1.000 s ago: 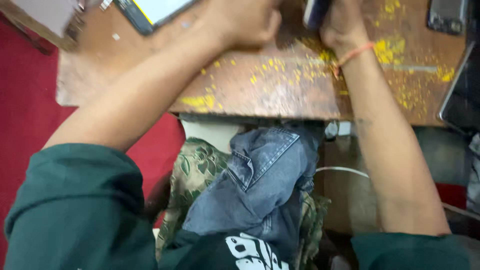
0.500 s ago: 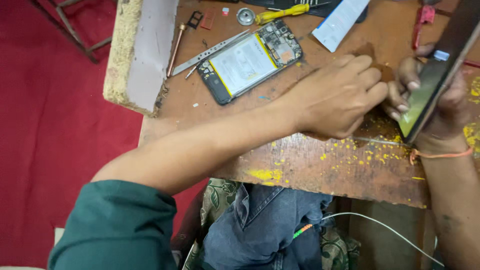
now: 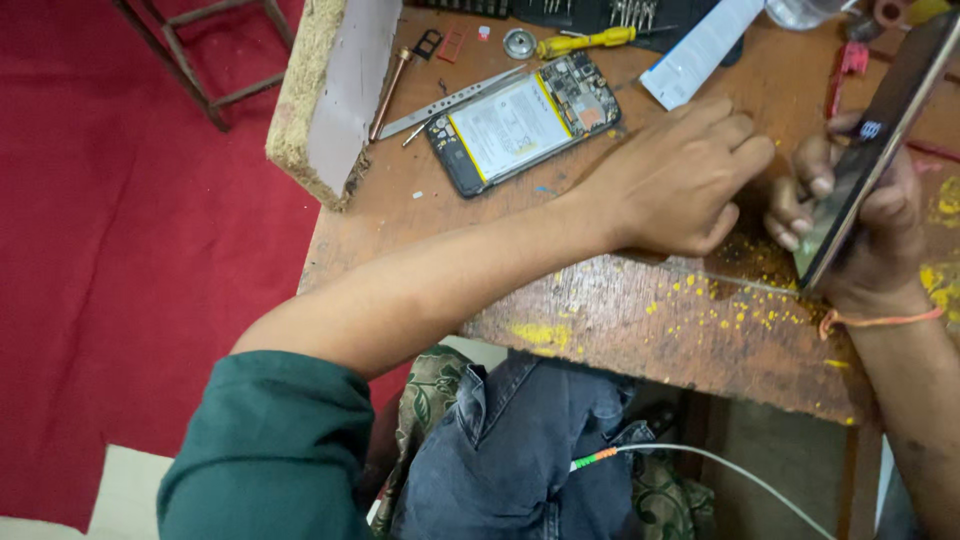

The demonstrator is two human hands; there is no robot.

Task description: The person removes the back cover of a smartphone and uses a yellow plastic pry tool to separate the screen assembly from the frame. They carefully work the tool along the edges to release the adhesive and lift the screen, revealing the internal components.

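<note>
Holding a thin phone panel [image 3: 868,150] tilted on edge above the tabletop [image 3: 640,310], the right hand [image 3: 850,225] clamps it, while the left hand [image 3: 680,180] rests just beside it, fingers loosely curled, holding nothing visible.

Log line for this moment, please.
left hand: resting on wooden table | right hand: holding phone panel tilted on edge | opened phone: lying apart, untouched

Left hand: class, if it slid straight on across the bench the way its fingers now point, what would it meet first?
The left hand points right, toward the right hand, which holds a dark phone panel tilted on edge. It would probably meet those right fingers first, or the panel edge; the depth is unclear.
</note>
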